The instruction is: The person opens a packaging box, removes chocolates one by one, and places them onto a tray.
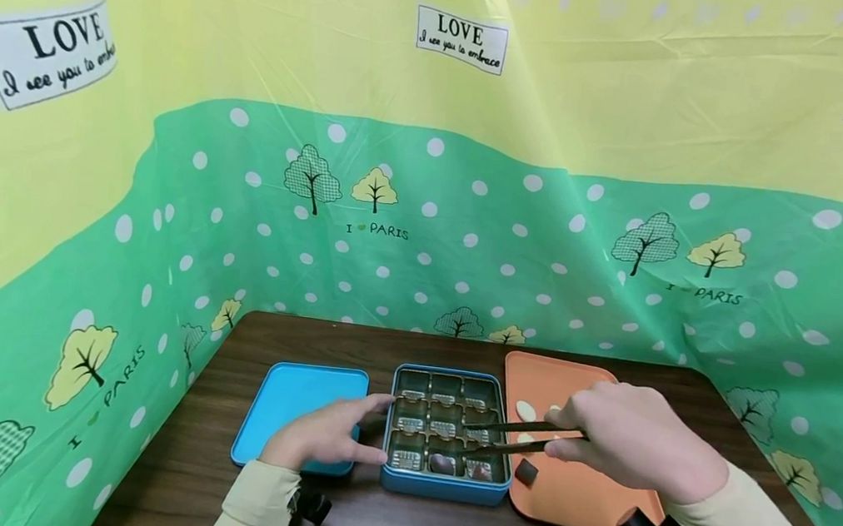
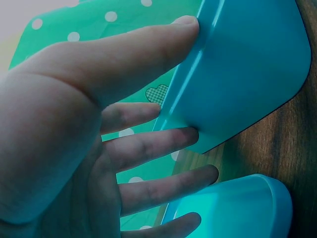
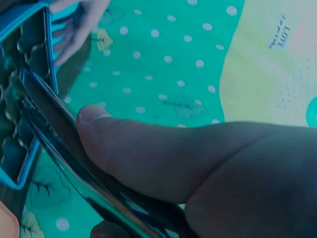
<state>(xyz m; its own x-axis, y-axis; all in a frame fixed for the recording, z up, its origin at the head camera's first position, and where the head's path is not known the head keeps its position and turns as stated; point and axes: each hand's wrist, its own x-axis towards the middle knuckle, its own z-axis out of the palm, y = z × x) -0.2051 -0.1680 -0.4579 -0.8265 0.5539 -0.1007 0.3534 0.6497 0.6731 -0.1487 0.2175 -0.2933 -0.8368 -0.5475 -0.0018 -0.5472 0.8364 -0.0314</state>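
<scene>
A blue box (image 1: pixel 444 488) with a gold-brown divided insert stands mid-table. Dark pieces (image 1: pixel 441 464) lie in its front middle and front right compartments. My left hand (image 1: pixel 331 435) touches the box's left side with fairly straight fingers; in the left wrist view the thumb tip rests by the rim. My right hand (image 1: pixel 628 436) grips dark tongs (image 1: pixel 527 427), their two arms spread and their tips over the right part of the box. In the right wrist view the thumb presses along the tongs (image 3: pixel 64 129). Whether anything sits between the tips cannot be told.
Right of the box lies an orange tray (image 1: pixel 558 509) with a dark block (image 1: pixel 526 472) and a few pale oval pieces (image 1: pixel 526 411), partly covered by my right hand. A blue lid (image 1: pixel 304 395) lies to the left. A green and yellow patterned cloth (image 1: pixel 422 255) hangs behind the table.
</scene>
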